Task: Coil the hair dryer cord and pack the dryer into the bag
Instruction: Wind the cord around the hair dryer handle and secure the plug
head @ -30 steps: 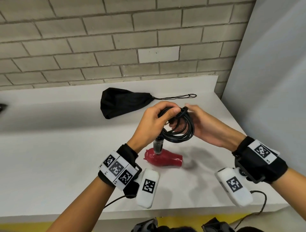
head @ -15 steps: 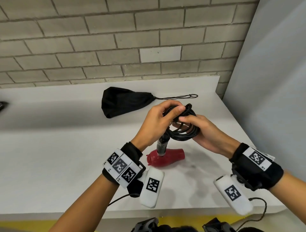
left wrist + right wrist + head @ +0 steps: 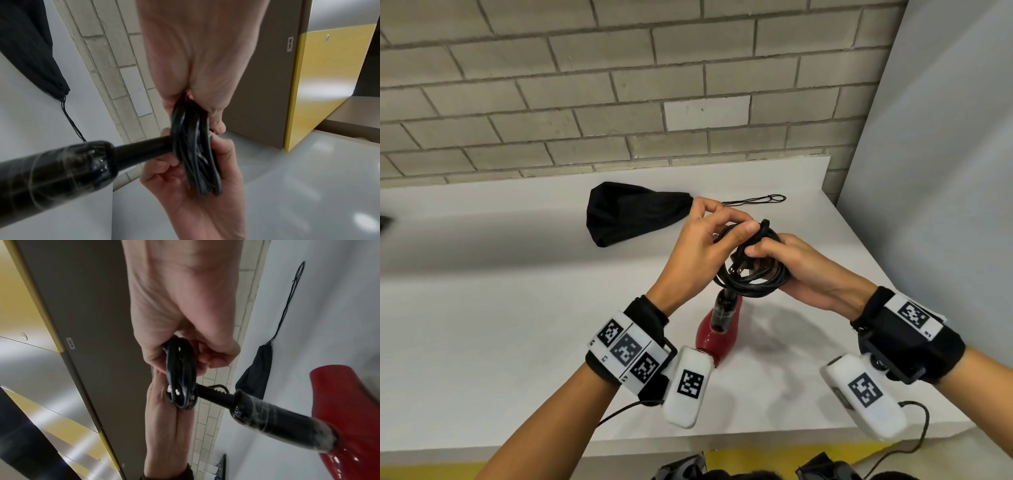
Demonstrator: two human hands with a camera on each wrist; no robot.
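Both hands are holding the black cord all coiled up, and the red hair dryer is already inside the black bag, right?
Not quite. Both the left hand and right hand do hold the coiled cord, but the head view shows the red hair dryer outside the black bag, which lies apart behind it.

Both hands meet palm to palm at 12 o'clock; the left hand [image 3: 700, 253] pinches with thumb and forefinger, the right hand [image 3: 803, 270] curls its fingers closed at 3 o'clock.
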